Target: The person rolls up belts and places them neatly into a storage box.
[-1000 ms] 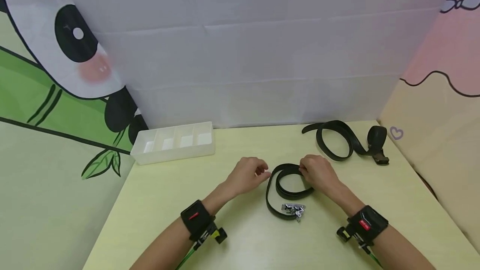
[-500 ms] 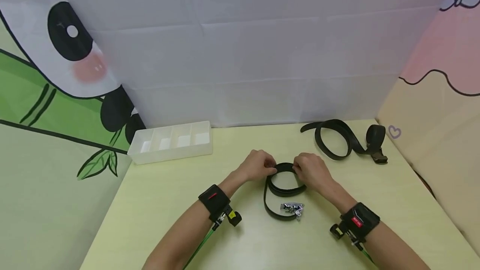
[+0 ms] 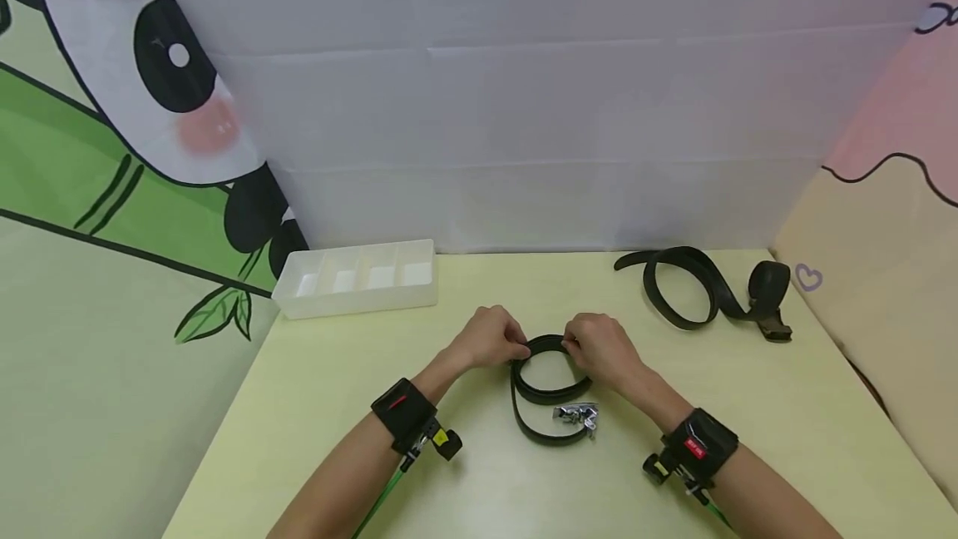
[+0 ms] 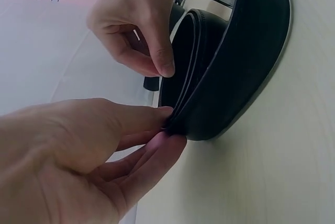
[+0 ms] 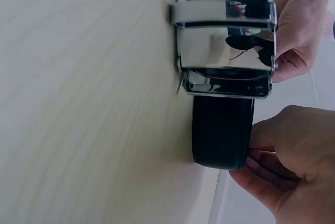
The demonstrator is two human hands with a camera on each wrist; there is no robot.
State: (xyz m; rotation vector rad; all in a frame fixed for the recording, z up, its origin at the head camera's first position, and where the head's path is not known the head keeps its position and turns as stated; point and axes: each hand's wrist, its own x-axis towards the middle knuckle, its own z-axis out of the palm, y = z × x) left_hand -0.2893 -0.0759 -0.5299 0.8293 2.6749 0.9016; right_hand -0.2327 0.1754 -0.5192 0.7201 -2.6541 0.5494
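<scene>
A black belt (image 3: 552, 397) stands on its edge on the pale table (image 3: 299, 389), rolled into a coil with an outer tail curving toward the front. The tail ends in a shiny silver buckle (image 3: 576, 415). At the coil's left, my left hand (image 3: 490, 339) pinches the strap between thumb and fingers. My right hand (image 3: 604, 346) pinches its far right side. Layers of strap (image 4: 246, 62) lie close together at the left fingertips in the left wrist view. The buckle (image 5: 225, 51) fills the upper middle of the right wrist view, partly covering the left hand (image 5: 301, 30).
A white tray (image 3: 359, 303) with several compartments stands at the back left. Toward the back right lies another black belt (image 3: 718, 285), loosely looped, its dark buckle (image 3: 774, 329) near the table's right side. Printed cloth (image 3: 524, 106) hangs behind the table.
My left hand has come in from beside the belt and now pinches the coil. The coil looks rounder and tighter, and its gap to the buckle has narrowed. The right hand keeps its pinch.
</scene>
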